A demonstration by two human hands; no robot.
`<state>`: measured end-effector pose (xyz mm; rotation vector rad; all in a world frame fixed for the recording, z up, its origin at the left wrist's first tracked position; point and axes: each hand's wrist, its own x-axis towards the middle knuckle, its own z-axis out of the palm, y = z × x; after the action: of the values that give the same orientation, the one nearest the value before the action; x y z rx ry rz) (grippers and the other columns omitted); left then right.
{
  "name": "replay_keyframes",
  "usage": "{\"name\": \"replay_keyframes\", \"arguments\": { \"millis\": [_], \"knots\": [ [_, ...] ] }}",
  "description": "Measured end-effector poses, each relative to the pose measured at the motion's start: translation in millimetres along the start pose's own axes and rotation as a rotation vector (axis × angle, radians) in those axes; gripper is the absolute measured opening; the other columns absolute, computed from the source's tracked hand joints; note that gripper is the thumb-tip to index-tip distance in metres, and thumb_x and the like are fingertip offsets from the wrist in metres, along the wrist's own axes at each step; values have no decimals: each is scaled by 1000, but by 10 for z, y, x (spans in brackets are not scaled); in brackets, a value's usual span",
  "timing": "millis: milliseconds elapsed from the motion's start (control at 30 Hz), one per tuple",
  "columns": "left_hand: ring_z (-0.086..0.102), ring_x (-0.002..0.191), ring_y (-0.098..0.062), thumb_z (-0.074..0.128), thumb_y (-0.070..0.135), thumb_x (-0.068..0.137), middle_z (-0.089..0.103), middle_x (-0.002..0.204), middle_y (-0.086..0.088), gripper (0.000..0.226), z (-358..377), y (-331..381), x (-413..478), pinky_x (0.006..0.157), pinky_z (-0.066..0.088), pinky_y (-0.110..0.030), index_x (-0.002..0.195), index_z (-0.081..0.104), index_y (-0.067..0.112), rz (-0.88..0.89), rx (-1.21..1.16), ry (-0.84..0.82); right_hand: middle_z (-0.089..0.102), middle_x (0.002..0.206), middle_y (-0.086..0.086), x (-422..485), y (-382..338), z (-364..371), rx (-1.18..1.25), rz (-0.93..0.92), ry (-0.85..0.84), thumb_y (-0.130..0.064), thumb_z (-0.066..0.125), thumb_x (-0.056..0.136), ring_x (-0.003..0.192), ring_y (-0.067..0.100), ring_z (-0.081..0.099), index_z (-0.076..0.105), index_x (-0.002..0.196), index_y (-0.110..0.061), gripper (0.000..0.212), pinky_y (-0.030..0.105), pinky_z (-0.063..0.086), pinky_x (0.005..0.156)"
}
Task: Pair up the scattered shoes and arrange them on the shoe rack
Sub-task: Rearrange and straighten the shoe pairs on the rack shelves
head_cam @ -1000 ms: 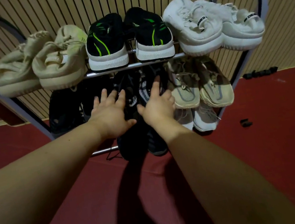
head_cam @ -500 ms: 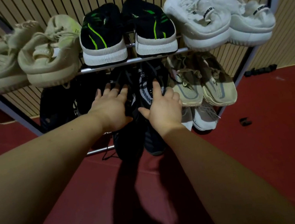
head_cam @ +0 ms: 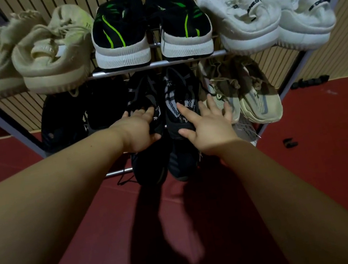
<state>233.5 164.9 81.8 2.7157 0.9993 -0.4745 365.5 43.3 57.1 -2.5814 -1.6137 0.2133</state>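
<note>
Head view: on the top bar of the shoe rack (head_cam: 157, 64), a beige pair (head_cam: 18, 63), a black-and-green pair (head_cam: 151, 27) and a white pair (head_cam: 264, 15) are seen from left to right. On the middle level, black shoes (head_cam: 63, 120) sit at the left and a tan pair (head_cam: 251, 93) at the right. Between them, the left dark shoe (head_cam: 143, 97) is grasped by the left hand (head_cam: 138, 131), thumb underneath, while the right dark shoe (head_cam: 181, 93) is held by the right hand (head_cam: 209, 126), fingers spread over it. A red floor (head_cam: 321, 153) lies below.
</note>
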Motion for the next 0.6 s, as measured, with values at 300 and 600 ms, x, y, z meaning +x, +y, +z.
{"name": "replay_keyframes", "arguments": {
  "millis": [300, 600],
  "knots": [
    [6, 147, -24, 43, 41, 96, 0, 159, -12, 79, -15, -3, 11, 119, 0, -33, 150, -6, 12, -3, 50, -41, 17, 155, 21, 102, -70, -9, -106, 18, -41, -56, 29, 96, 145, 35, -12, 6, 148, -43, 58, 57, -17, 109],
    [0, 147, -22, 41, 41, 97, -2, 159, -11, 77, 48, -39, -43, 118, -3, -33, 150, -6, 12, 19, -2, 1, 17, 157, 13, -19, -38, 135, -18, 23, 98, -56, 31, 96, 146, 30, -8, -1, 149, -40, 64, 53, -7, 114]
  ]
}}
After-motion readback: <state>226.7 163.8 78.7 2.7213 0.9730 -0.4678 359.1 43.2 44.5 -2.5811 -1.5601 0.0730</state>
